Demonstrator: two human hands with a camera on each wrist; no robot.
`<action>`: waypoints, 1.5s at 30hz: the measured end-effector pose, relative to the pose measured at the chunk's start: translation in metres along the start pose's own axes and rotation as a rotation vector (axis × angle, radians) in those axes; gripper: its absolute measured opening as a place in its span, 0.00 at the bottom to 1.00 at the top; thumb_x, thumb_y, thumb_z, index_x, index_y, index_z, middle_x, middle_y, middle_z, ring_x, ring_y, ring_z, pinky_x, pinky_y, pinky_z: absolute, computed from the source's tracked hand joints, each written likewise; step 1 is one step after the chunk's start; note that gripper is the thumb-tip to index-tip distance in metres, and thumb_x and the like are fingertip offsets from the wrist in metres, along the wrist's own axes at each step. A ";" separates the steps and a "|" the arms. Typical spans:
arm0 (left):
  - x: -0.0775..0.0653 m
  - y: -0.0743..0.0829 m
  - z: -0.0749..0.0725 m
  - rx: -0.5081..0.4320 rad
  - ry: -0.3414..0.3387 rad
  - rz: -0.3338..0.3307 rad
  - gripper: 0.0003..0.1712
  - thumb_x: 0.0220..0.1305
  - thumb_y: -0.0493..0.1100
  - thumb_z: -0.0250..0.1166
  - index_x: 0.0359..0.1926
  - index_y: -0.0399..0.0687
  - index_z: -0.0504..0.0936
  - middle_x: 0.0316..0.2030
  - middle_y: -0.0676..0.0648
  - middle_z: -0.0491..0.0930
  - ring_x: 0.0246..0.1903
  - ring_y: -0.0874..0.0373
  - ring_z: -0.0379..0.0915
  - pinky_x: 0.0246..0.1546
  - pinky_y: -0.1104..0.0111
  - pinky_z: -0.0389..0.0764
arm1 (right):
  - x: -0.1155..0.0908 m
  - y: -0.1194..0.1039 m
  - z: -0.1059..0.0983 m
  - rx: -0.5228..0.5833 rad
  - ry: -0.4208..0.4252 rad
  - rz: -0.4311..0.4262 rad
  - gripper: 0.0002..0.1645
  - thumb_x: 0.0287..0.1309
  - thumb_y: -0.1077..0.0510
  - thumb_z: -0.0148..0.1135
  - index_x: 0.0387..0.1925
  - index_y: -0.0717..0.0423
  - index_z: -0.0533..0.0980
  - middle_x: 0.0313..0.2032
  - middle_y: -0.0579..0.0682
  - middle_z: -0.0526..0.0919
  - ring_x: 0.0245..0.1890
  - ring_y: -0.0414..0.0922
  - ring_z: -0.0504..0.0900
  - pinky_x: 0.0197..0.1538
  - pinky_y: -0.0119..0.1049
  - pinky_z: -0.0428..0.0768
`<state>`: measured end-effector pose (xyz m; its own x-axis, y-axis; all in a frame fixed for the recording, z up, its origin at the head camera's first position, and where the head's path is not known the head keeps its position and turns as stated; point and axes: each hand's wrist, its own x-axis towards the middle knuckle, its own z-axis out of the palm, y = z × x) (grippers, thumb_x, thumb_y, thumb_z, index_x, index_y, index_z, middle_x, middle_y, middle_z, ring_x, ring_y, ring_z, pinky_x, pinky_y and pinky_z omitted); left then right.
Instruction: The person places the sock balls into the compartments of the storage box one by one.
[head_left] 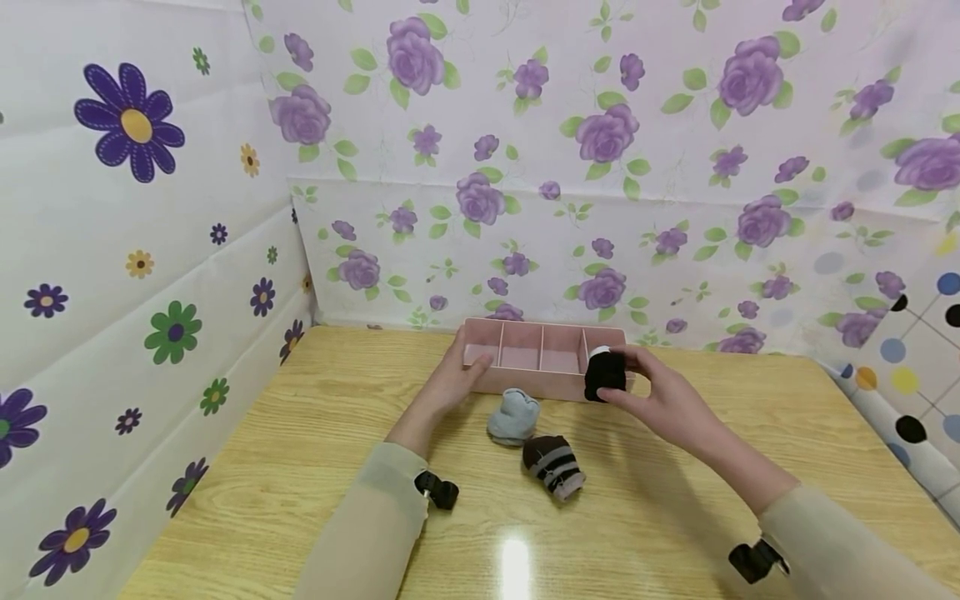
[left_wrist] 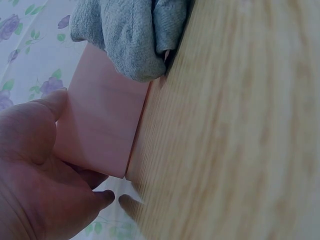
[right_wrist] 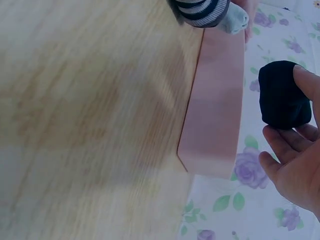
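A long pink divided box stands near the back of the table. At its left end my left hand grips it, with the thumb on the front wall and fingers round the end, as the left wrist view also shows. My right hand pinches a rolled black sock with a white patch on top, held up at the front of the box's rightmost compartment. In the right wrist view this black sock sits between thumb and fingers. A rolled light grey sock lies just before the box.
Nearer me on the wooden table lies a rolled brown, black and grey striped sock. Thin upright dividers split the box into several compartments. A flower-print sheet hangs right behind the table, with another flowered sheet along the left.
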<state>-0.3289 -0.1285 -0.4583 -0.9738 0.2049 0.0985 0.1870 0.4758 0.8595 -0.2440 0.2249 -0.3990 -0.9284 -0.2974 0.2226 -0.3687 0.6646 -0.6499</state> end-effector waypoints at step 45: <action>-0.001 0.001 -0.001 0.007 0.007 0.002 0.54 0.87 0.60 0.57 0.90 0.42 0.34 0.88 0.34 0.42 0.86 0.38 0.41 0.86 0.47 0.45 | 0.078 0.013 0.024 0.041 -0.015 0.071 0.50 0.75 0.37 0.72 0.82 0.58 0.63 0.74 0.65 0.75 0.75 0.64 0.73 0.72 0.66 0.76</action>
<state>-0.3274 -0.1289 -0.4575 -0.9744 0.1996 0.1034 0.1895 0.4818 0.8555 -0.3200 0.1942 -0.4078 -0.9514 -0.2607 0.1638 -0.2990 0.6559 -0.6931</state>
